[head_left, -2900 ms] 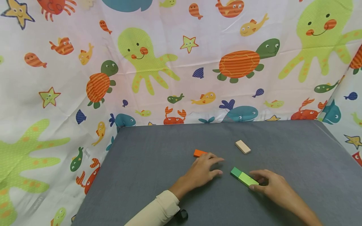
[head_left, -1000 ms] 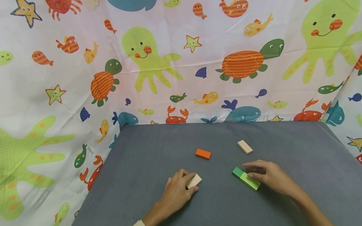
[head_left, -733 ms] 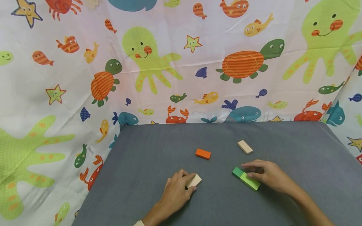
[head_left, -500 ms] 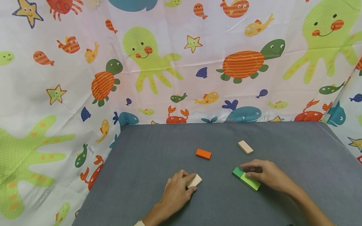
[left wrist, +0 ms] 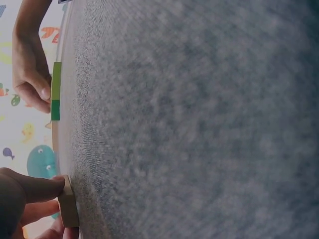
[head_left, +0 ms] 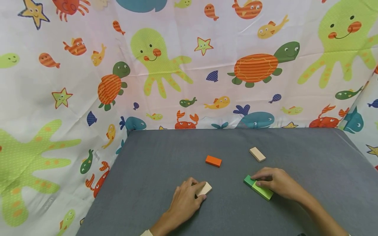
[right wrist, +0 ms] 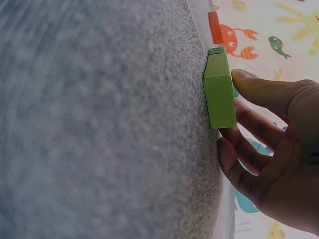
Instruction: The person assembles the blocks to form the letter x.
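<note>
A grey cloth-covered table [head_left: 165, 154] carries several small blocks. My left hand [head_left: 200, 193] lies at the near middle, with thumb and fingers curled round a pale beige block [head_left: 205, 189]; the left wrist view shows a fingertip [left wrist: 47, 185] pressed on that beige block [left wrist: 68, 206]. To the right, a dark green block [head_left: 248, 180] and a light green block [head_left: 263, 192] lie end to end. My right hand [head_left: 260, 182] holds the light green block between thumb and fingers, its forefinger reaching over the dark green one. In the right wrist view the thumb [right wrist: 259, 87] touches the light green block [right wrist: 219, 94].
An orange block [head_left: 213, 161] lies flat beyond my left hand. A second beige block [head_left: 257, 154] lies beyond my right hand. A sea-animal patterned cloth [head_left: 177, 65] hangs behind the table and on both sides. The table's left edge [head_left: 103, 186] runs diagonally.
About three seconds ago my left hand lay by the orange block; it has drawn back and now holds a beige block. Over the last second my right forefinger crept over the dark green block.
</note>
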A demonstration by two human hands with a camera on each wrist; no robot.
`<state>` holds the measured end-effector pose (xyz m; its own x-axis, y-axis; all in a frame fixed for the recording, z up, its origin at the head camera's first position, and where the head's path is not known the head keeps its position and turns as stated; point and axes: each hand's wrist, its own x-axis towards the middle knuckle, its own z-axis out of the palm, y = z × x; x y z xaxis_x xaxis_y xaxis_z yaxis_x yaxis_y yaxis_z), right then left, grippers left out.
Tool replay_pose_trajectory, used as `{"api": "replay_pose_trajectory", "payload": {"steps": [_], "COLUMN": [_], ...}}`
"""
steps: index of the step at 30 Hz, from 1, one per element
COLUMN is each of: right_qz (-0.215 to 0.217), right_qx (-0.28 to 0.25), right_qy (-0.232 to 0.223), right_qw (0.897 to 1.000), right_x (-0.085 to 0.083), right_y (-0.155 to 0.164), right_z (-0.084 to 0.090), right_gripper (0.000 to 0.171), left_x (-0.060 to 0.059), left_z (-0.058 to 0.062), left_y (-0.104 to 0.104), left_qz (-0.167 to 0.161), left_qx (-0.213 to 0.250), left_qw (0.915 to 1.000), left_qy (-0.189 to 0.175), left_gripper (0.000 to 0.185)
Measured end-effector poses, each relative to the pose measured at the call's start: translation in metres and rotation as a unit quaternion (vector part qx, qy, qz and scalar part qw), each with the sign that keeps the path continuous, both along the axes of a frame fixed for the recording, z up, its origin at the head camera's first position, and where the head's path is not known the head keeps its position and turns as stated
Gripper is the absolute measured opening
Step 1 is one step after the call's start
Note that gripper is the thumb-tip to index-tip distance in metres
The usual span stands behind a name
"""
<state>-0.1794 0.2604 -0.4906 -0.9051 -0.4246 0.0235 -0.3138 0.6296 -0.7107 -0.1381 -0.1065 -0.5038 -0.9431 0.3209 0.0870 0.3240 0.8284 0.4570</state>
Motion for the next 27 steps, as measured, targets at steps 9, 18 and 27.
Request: {"api": "replay_pose_trajectory", "payload": {"steps": [9,18,27], "right_qz": [-0.003,-0.002,-0.004], "right_qx": [0.002,0.009,0.012], "right_qy": [0.001,0.000,-0.002], "right_qw": [1.000,1.000,1.000], "right_x": [0.0007,0.0010,0.0009], "right_y": [0.0002,0.0001,0.0007], "right_z": [0.0006,-0.0007,-0.0022], "right_gripper": [0.018,0.019,0.019], "left_x": [-0.0003,0.0008,0.0002], "left_z": [0.0025,0.0018,0.0012], "left_y": [0.0008,0.0011,0.0008], "left_qz": [0.001,0.005,0.007], "left_qx": [-0.001,0.006,0.004], "left_qw": [0.9999,0.9997,0.9998], "left_qy": [-0.014,-0.024,-0.019], "left_gripper": [0.046,0.047,0.047]}}
